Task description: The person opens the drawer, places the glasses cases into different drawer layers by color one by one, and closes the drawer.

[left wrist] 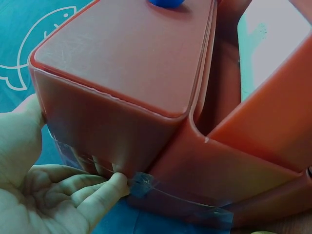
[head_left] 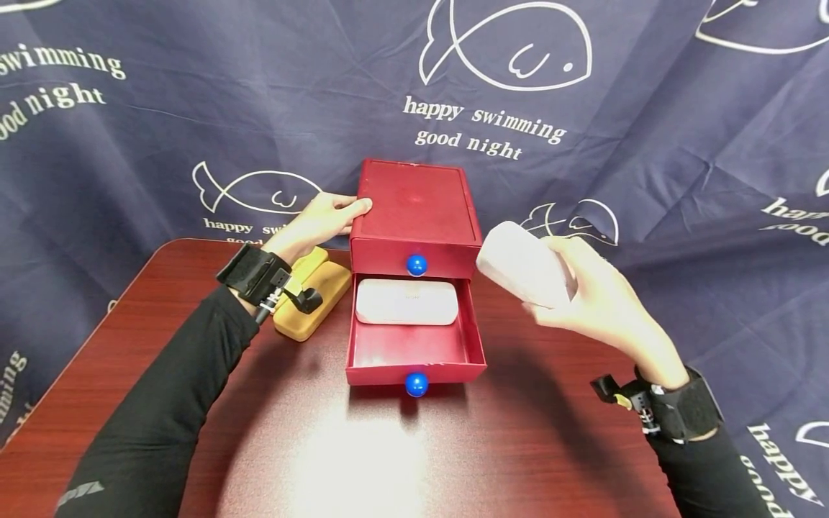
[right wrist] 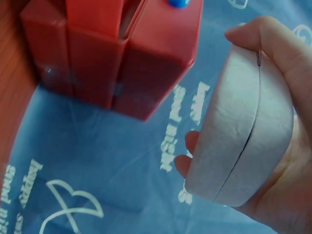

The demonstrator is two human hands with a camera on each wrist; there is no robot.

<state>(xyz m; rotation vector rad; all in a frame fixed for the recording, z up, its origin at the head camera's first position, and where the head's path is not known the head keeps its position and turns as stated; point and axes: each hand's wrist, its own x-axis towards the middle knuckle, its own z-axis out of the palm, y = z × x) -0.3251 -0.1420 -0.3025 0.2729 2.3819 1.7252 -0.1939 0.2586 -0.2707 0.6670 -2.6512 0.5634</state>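
The right hand (head_left: 599, 298) is wrapping its curled fingers (right wrist: 187, 153) and thumb around a pale glasses case (head_left: 523, 262), holding it in the air just to the right of the red drawer box (head_left: 414, 208) and above the table (head_left: 324, 446). The right wrist view is showing what the head view is not: the closed seam running round the case and the fingertips peeking out beneath it, with the blue fish-print cloth (right wrist: 97, 161) lying under the box's far side.

The left hand (head_left: 320, 223) is bracing the box's back left corner, the thumb lying on the top edge. From the left wrist view the fingers (left wrist: 105, 192) are lying loosely bent against the lower side wall, pressing rather than clutching, beside a strip of clear tape (left wrist: 161, 190) that is invisible from the head.

Only the head view is showing the lower drawer (head_left: 414, 352) standing pulled out with a second white case (head_left: 406, 302) lying flat inside, the two blue knobs (head_left: 417, 384), and a yellow case (head_left: 311, 298) sitting on the table just left of the box, partly behind the left wrist.
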